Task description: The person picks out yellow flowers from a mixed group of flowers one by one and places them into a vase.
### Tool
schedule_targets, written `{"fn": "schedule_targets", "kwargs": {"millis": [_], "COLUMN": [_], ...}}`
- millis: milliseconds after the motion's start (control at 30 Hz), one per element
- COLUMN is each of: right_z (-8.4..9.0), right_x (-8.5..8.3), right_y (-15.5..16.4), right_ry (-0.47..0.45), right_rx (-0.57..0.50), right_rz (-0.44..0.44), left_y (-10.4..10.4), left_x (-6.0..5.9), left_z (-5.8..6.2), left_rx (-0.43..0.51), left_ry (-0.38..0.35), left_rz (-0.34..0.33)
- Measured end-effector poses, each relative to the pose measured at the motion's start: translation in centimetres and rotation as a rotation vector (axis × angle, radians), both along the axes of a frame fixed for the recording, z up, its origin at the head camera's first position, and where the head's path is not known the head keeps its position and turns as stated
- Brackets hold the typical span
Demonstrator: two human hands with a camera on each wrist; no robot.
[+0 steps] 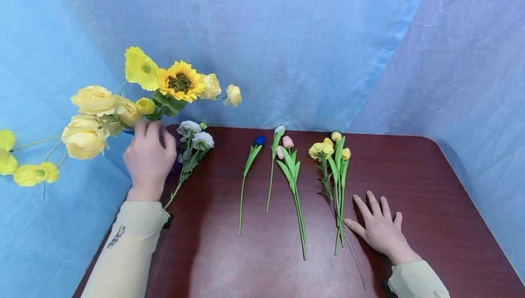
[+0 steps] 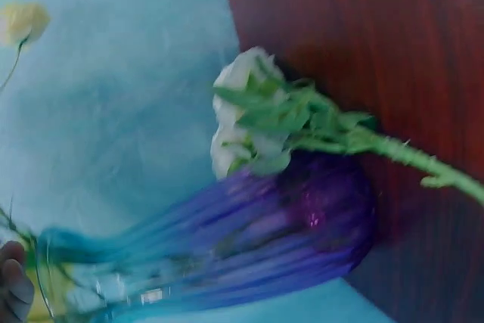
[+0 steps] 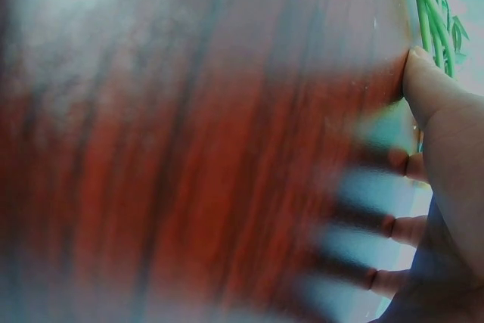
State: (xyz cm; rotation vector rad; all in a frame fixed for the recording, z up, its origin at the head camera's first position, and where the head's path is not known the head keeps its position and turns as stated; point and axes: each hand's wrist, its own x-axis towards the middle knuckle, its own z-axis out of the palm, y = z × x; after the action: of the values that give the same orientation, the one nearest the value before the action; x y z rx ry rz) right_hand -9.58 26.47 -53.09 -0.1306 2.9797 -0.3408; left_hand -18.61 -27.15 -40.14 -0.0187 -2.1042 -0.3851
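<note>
At the mouth of a blue and purple glass vase [image 2: 227,240], my left hand [image 1: 149,154] has its fingers curled about the flower stems, with fingertips [image 2: 17,289] right by the rim. A sunflower [image 1: 180,81], cream roses [image 1: 86,138] and yellow poppies [image 1: 140,68] fan out around that hand. Just right of the vase lies a stem of white flowers [image 1: 197,134]. My right hand [image 1: 381,229] rests on the table with fingers spread, its thumb close to the stems of several yellow tulips [image 1: 338,166].
Across the brown table [image 1: 410,161] lie a blue tulip [image 1: 259,141], a white tulip [image 1: 279,131], pink tulips [image 1: 288,142] and a yellow carnation-like flower [image 1: 321,151]. Blue cloth [image 1: 287,47] hangs behind and at both sides.
</note>
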Motion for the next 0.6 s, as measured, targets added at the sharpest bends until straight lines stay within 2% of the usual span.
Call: {"fn": "schedule_targets", "kwargs": {"millis": [100,233,433,600], "right_z": [-0.1,-0.3,-0.3,-0.1], "right_x": [-0.1,-0.1,-0.2,-0.2], "right_y": [0.2,0.3,0.2,0.2], "right_ry": [-0.007,-0.007,-0.007,-0.005], "right_rx": [-0.008,-0.003,0.015,0.017], "right_rz": [0.002,0.004,0.005,0.006], "left_y": [1.9,4.9,9.6,13.7], "left_x": [0.3,0.4,0.4,0.6], "left_z": [-0.7,-1.8,-3.6,-5.0], "left_rx": [-0.028,-0.09,-0.206,-0.327], "left_ry": [0.021,-0.025,-0.187,-0.322], "left_rz": [-0.094,-0.225,-0.417,-0.539]}}
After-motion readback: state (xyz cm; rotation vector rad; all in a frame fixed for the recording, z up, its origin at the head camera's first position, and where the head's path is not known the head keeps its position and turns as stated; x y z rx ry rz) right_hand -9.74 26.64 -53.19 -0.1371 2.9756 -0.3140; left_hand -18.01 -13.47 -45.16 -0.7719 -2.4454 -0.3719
